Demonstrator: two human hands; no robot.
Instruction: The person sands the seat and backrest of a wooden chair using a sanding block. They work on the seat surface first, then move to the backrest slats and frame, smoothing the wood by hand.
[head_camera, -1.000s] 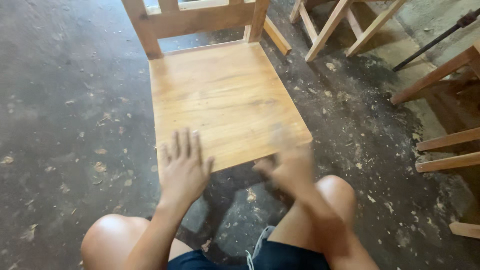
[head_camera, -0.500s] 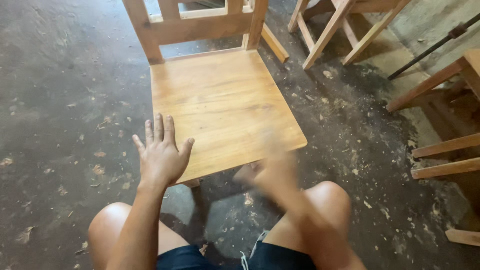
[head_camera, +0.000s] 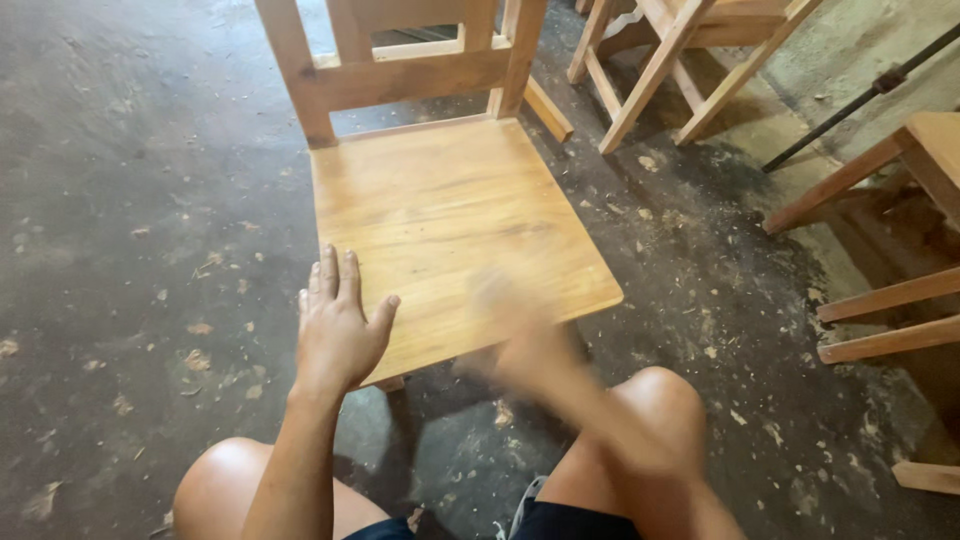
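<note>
Looking down on a wooden chair (head_camera: 450, 220), upright on the concrete floor (head_camera: 120, 200), straight ahead of two bare knees. Seat flat, pale and even, bare wood with the grain showing; no tool, cloth or paper seen on it. Back rail (head_camera: 410, 75) joined on at the far side of the seat.

At the seat's near left corner: left hand (head_camera: 335, 330) laid palm down, fingers released and stretched flat, thumb splayed toward the seat's middle, gripping nothing. At the seat's near edge, toward its right: right hand (head_camera: 525, 350), smeared by motion. Cannot tell whether those fingers are curled, flat, or closed on something small, nor whether touching the wood or just above it.

As to progress, judged only from this: seat and back assembled, surface looking smooth; no stain or gloss to be made out; nothing to say how much of the seat has been gone over.

Beyond the chair's far right: more chair frames (head_camera: 660, 50), cut off at the top edge. Well to its right: loose wooden rails (head_camera: 890, 300), half out of view, and a dark rod (head_camera: 860, 90). Wood chips (head_camera: 650, 162) scattered around the chair. Chair legs mostly hidden under the seat.
</note>
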